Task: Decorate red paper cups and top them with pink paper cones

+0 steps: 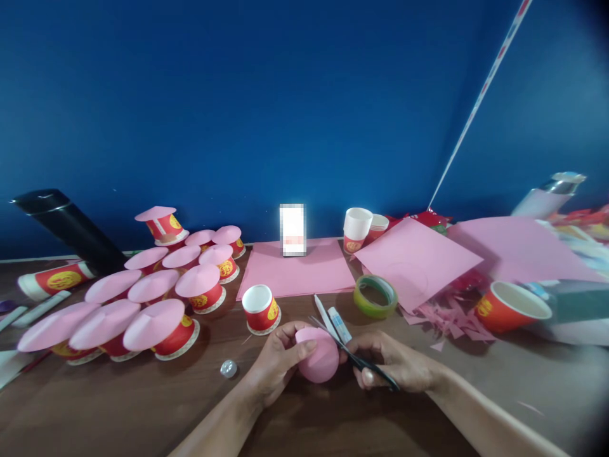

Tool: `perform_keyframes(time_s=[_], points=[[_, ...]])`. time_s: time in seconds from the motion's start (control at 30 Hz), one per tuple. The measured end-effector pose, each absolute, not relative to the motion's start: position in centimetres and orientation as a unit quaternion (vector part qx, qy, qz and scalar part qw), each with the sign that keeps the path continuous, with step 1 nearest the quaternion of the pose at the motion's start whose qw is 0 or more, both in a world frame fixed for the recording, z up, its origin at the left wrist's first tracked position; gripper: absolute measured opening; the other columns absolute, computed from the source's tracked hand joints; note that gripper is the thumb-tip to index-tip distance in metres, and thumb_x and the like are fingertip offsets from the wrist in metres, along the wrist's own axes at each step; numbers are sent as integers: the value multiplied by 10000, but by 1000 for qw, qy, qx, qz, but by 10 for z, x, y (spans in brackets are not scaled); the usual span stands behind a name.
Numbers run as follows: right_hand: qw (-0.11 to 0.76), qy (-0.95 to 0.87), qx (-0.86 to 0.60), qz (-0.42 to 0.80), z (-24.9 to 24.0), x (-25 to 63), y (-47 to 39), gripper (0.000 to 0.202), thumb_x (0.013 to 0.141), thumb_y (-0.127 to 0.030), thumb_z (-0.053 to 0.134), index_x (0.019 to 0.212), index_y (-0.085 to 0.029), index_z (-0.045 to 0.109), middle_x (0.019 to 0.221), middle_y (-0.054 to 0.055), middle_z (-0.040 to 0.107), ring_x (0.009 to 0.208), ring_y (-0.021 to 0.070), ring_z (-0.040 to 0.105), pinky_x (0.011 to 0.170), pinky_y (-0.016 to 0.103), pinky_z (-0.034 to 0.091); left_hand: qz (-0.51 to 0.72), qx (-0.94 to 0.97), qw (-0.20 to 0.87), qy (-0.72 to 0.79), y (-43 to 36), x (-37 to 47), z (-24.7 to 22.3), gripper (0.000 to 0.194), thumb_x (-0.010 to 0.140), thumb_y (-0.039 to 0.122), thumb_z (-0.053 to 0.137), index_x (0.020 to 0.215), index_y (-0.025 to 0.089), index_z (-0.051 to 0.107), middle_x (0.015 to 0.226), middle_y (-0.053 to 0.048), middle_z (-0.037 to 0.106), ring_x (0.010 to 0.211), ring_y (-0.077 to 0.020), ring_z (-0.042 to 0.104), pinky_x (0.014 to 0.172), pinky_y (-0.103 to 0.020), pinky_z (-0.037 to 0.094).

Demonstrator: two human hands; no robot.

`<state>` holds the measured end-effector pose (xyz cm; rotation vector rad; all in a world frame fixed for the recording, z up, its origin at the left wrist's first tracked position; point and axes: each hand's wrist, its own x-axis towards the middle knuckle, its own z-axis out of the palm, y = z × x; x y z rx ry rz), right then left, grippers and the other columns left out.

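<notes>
In the head view a small round pink paper disc (320,362) is pinched between the thumb and fingers of my left hand (283,355). My right hand (390,362) grips dark-handled scissors (368,366), their blades pointing up and left behind the disc's right edge. A white pen (324,312) and a small glue tube (339,325) lie just beyond the hands. Left of them stands a white-lined red paper cup (261,309) on a patterned round base. A small silvery cap (228,368) lies near my left wrist.
Several red cups with pink cone tops (155,324) fill the left side. Pink sheets (295,273) lie at the back centre. Green tape (375,297), stacked cups (356,228), paper scraps (457,324) and an orange-red cup (514,308) are to the right. A black bottle (71,228) leans far left.
</notes>
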<state>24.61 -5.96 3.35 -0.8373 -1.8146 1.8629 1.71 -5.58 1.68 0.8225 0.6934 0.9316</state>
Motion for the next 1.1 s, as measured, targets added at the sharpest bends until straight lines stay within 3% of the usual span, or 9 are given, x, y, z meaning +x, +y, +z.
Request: perform_keyframes(time_s=[0.57,0.77,0.9,1.1], points=[[203,-635,-315,676,33,247,-60,380,739,-476,618,814,-105,581,615,-21,501,539,68,432,483,169,317,426,380,755,322,-55,17,19,167,682,230,702,760,127,597,733,-45,612,641,-116,540,609,-238,396],[206,-632,-316,677,33,247,-60,447,742,-505,605,935,-103,573,613,-24,489,539,74,439,484,176,330,426,385,751,328,-55,17,18,175,679,235,705,762,123,599,738,-52,620,639,-113,534,601,-230,389],[213,-633,-307,678,31,247,-60,426,752,-498,599,877,-92,586,594,-26,473,534,69,430,489,177,337,428,384,750,326,-56,17,18,174,677,231,706,759,123,597,736,-46,613,642,-112,533,606,-231,390],[209,-628,-312,682,29,248,-60,442,758,-481,605,969,-95,574,596,-28,473,527,67,421,481,174,318,428,390,749,323,-56,17,18,171,682,236,702,753,123,595,740,-48,615,641,-109,530,601,-226,385]])
